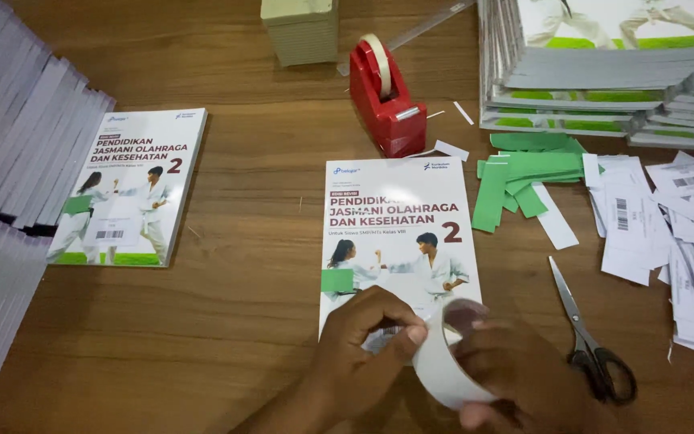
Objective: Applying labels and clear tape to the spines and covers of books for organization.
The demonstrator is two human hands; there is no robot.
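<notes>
Your left hand (367, 341): it rests on the near edge of the book (399, 233), fingers bent, thumb and finger pinching the loose end of the tape.
Your right hand (516, 378): it is closed around the roll of clear tape (443, 366), just right of your left hand.
Tape: it looks light, thin and very sticky. It will likely curl and stick to itself, so hold it by the roll and by the very tip.
Book: it lies flat on the wooden counter (242, 321), in the middle, close to you. A green slip (336, 280) and a white label sit on its cover. It is thin and a bit bendy.
Scissors (584, 333): on the counter, right of the book.
Red tape holder (387, 96): far side, behind the book.
Green paper strips (524, 173): far right, next to white labels (668, 217).
Second book (130, 185): to the left, flat.
Book stacks (18, 137): far left, and more at the far right.
</notes>
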